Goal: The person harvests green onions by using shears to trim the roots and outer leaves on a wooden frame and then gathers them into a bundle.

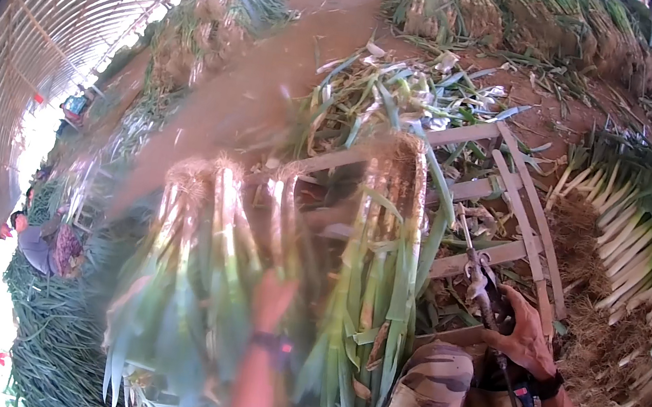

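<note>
My right hand [523, 334] is wrapped around an air blow gun [485, 291] with a thin metal nozzle pointing up and away. A dark hose runs down from it past my camouflage-trousered knee [430, 393]. My left hand [276, 293], blurred, lies against the green part of some Welsh onion stalks [281, 213]; its fingers are too smeared to make out. More unpeeled Welsh onions [225, 208] lie left of it, roots away from me. Between my hands rests another bunch of Welsh onions [383, 243], with soil-stained roots and dry leaves.
A slatted wooden frame [471, 189] stands ahead. Stripped leaves [417, 91] are heaped beyond it. Cleaned white-stemmed onions [639, 241] lie at the right, near loose roots [580, 351]. Root-up bundles [477, 18] line the back. A person [41, 248] is at the far left, under the ribbed tunnel roof [79, 0].
</note>
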Tool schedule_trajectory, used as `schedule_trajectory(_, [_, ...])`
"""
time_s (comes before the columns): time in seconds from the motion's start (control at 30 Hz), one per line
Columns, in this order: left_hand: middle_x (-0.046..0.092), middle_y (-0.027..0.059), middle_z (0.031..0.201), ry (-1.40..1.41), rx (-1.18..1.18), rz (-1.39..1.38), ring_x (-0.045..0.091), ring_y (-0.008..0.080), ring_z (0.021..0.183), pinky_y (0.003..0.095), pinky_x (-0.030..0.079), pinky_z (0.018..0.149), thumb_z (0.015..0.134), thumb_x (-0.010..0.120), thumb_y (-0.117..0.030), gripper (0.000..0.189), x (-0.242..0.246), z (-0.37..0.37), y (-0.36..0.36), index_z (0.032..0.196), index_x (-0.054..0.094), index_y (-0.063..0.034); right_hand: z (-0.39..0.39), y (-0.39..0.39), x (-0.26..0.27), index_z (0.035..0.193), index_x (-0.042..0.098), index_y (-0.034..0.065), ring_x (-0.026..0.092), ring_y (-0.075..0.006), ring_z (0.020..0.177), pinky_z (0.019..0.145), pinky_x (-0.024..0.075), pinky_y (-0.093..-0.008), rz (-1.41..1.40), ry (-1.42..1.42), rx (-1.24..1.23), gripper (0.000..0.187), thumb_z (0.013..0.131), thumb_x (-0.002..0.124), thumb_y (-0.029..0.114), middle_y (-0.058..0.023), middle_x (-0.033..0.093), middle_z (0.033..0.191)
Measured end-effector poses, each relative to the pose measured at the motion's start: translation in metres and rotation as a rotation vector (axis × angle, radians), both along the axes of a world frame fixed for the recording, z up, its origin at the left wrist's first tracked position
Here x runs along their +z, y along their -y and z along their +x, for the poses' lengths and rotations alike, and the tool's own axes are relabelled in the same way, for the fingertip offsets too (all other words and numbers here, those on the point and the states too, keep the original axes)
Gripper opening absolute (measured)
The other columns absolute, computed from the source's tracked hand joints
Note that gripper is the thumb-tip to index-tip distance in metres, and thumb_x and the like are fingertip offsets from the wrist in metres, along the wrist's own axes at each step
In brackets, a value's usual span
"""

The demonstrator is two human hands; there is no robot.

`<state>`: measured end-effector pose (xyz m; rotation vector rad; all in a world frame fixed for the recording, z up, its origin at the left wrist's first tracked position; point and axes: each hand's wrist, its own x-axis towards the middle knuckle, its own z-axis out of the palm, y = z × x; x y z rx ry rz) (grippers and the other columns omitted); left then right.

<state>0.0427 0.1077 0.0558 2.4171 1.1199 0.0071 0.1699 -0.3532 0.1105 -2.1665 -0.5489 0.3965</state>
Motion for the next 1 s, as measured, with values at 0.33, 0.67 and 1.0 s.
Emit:
schedule_trajectory(0.33, [0.063,0.0255,0.126,0.075,-0.251,-0.230,0.062,0.0369,0.116,0.0422,0.048,0.099,0.085,0.072,-0.032,0.065,0.001,0.042,0.094,0.136,0.048,0.0008,0.002,0.006,-0.003,0.141,0.043,-0.0067,0.055,-0.0379,0.124,0.106,0.0421,-0.0416,-0.016,-0.019,0.025,0.093,0.068,0.081,0.037,-0.0276,0.055,0.133])
schedule_trajectory(0.67, [0.072,0.0204,0.106,0.066,-0.201,-0.177,0.070,0.0318,0.097,0.0403,0.051,0.090,0.079,0.077,-0.031,0.055,-0.002,0.016,0.045,0.123,0.063,-0.0008,0.001,0.004,0.004,0.141,0.043,-0.0064,0.051,-0.0386,0.130,0.110,0.0396,-0.0420,0.016,-0.093,0.024,0.093,0.069,0.082,0.037,-0.0275,0.052,0.139])
schedule_trajectory(1.0, [0.071,0.0231,0.100,0.041,-0.065,-0.028,0.068,0.0394,0.093,0.0432,0.051,0.087,0.079,0.071,-0.017,0.038,-0.002,0.016,0.040,0.112,0.067,0.0012,-0.002,0.004,0.004,0.141,0.043,-0.0061,0.051,-0.0385,0.130,0.110,0.0395,-0.0419,-0.011,-0.033,0.015,0.091,0.070,0.081,0.036,-0.0276,0.051,0.140])
